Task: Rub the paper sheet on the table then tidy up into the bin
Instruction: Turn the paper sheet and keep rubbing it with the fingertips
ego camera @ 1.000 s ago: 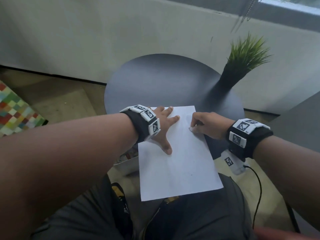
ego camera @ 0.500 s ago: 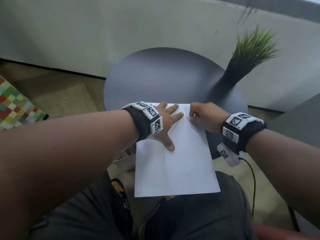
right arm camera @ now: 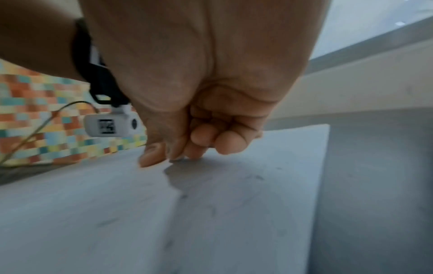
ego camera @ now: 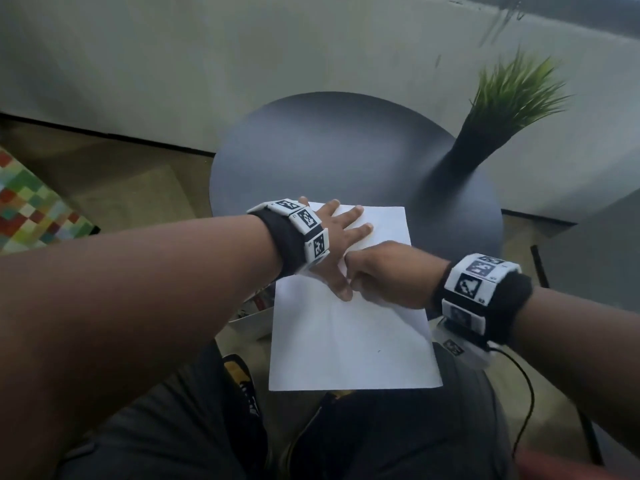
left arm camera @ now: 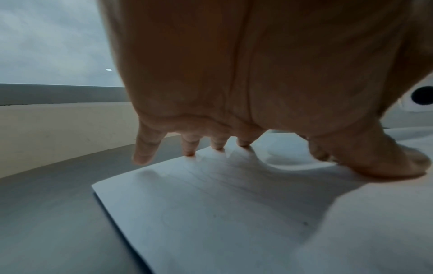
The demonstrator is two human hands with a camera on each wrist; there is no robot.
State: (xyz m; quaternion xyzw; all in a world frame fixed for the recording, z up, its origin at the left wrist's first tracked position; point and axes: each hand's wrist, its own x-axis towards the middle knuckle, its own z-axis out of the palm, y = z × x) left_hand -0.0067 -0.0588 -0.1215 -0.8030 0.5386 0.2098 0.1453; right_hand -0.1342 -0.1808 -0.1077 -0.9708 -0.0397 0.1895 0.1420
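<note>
Head view, bottom of the frame: the person's dark-clad lap (ego camera: 381,438), with the near end of the white paper sheet (ego camera: 349,344) hanging over it past the table edge. A thin black cable (ego camera: 528,403) trails down at lower right from the right wrist band. Left of the sheet, below the forearm, part of a white box (ego camera: 252,322) shows; what it holds is too blurred to tell.

At mid-frame the right hand (ego camera: 391,275) rests on the sheet with its fingers curled under; in the right wrist view the fingertips (right arm camera: 199,148) are bunched together and pressed down on the paper, and whether they pinch something small cannot be told. Touching it on its left, the left hand (ego camera: 332,244) lies flat with fingers spread; in the left wrist view the thumb (left arm camera: 384,163) and three fingertips press the paper down while the little finger (left arm camera: 145,148) reaches past the sheet's edge over the table.

Faint pencil-like marks (right arm camera: 257,178) show on the sheet in the right wrist view.

Farther up, the round dark grey table (ego camera: 329,150) carries the far half of the sheet. At upper right a green grass plant (ego camera: 516,88) in a black vase (ego camera: 464,157) stands on the table's far right part. A checkered multicoloured mat (ego camera: 31,206) lies at the left edge of the frame, and a pale wall (ego camera: 173,64) fills the top.
</note>
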